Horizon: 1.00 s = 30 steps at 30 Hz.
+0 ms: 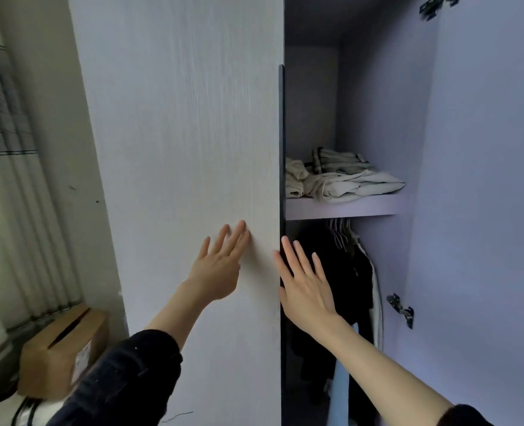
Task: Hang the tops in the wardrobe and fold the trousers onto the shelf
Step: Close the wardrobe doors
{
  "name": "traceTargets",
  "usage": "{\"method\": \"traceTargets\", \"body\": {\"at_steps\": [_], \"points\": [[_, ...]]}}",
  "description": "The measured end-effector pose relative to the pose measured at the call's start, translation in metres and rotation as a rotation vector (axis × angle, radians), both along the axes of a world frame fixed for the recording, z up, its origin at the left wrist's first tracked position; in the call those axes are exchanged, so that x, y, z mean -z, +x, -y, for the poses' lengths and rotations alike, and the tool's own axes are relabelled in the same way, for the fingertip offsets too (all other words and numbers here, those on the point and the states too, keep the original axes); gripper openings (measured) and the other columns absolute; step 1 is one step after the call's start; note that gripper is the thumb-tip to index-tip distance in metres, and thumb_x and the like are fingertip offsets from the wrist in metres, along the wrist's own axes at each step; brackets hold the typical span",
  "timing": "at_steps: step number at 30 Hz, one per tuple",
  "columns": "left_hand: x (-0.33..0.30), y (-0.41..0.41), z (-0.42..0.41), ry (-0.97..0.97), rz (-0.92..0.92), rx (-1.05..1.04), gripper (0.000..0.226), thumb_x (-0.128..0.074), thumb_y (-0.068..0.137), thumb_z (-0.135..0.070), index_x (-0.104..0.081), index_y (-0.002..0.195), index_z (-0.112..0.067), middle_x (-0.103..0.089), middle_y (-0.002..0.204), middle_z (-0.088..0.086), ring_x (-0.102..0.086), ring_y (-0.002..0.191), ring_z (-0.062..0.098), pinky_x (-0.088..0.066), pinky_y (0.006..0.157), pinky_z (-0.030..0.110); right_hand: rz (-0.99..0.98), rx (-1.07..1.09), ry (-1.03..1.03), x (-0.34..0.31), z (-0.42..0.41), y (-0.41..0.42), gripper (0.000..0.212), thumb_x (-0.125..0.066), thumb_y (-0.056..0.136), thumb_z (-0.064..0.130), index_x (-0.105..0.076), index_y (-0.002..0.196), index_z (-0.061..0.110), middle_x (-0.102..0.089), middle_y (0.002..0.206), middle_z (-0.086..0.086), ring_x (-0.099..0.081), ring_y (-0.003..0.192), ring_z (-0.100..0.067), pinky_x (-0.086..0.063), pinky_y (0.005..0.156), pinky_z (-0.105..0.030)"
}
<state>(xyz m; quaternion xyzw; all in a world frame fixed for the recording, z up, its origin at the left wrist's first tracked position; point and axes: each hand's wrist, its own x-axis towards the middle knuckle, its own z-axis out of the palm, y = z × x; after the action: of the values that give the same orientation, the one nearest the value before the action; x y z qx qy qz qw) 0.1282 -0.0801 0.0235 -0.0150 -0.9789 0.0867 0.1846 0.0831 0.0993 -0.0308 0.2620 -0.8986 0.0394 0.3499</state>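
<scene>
At the far left hangs a pale curtain (5,167) with dark stitched bands across it. Below it, on the floor by the wall, sits a brown cardboard box (62,355) with a slot cut in its top and a white label on its side (the printing there is too small and blurred to read).

Next comes the white wardrobe door (187,133), its face streaked with a fine vertical grain and carrying no writing. The left hand (219,269) lies flat against this door, fingers straight and spread, holding nothing; a dark sleeve covers the forearm behind it. Just to its right, at the door's dark edge, the right hand (305,287) is raised with fingers straight and slightly fanned, also empty; whether its fingertips actually touch the edge cannot be told.

Past the edge, the wardrobe interior opens. On the shelf (343,206) lies a loose heap of folded trousers (343,178), beige and cream in front with a greyish-green piece behind. Beneath the shelf, tops (340,287) hang from pale hangers (342,233), mostly black, with a white garment at the right side and a light blue one lower down.

On the right side panel sit two metal hinges (400,309), one near the top corner, one lower.
</scene>
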Motion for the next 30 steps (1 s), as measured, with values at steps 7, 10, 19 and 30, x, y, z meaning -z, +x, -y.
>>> {"method": "traceTargets", "body": {"at_steps": [7,10,19,30], "points": [[0.013,-0.057,-0.001,0.013,-0.087,-0.088,0.068,-0.027,0.101,-0.025,0.032,0.135,-0.017,0.041,0.141,-0.005,0.034,0.130,0.021,0.003,0.116,0.043,0.055,-0.129,0.000,-0.003,0.001,-0.069,0.088,-0.075,0.071,0.026,-0.027,0.145,0.017,-0.028,0.152,-0.016,-0.036,0.136,-0.032,-0.036,0.102,-0.049],[0.018,-0.070,0.004,0.010,-0.099,-0.107,0.067,-0.028,0.101,-0.026,0.030,0.135,-0.021,0.037,0.143,-0.005,0.032,0.132,0.021,0.001,0.117,0.044,0.106,-0.184,0.024,-0.008,0.002,-0.086,0.078,-0.054,0.091,0.026,-0.006,0.151,0.019,0.010,0.156,-0.010,-0.003,0.146,-0.028,-0.017,0.115,-0.050],[0.025,-0.082,0.014,0.045,0.112,-0.193,0.068,-0.030,0.100,-0.020,0.019,0.147,-0.020,0.037,0.147,-0.006,0.021,0.143,0.021,0.001,0.117,0.044,0.414,-0.162,0.209,-0.031,0.000,-0.104,0.066,-0.037,0.100,0.028,0.004,0.151,0.027,0.021,0.157,0.000,0.016,0.145,-0.021,-0.003,0.118,-0.043],[0.061,-0.016,-0.054,0.320,0.001,0.171,0.058,-0.032,0.099,-0.014,-0.008,0.151,-0.021,0.004,0.159,0.002,0.006,0.146,0.019,-0.005,0.118,0.036,0.489,0.032,-0.010,0.005,-0.115,0.016,0.060,-0.040,0.100,0.026,-0.009,0.151,0.026,-0.001,0.159,-0.001,-0.002,0.147,-0.019,-0.008,0.118,-0.036]]}}
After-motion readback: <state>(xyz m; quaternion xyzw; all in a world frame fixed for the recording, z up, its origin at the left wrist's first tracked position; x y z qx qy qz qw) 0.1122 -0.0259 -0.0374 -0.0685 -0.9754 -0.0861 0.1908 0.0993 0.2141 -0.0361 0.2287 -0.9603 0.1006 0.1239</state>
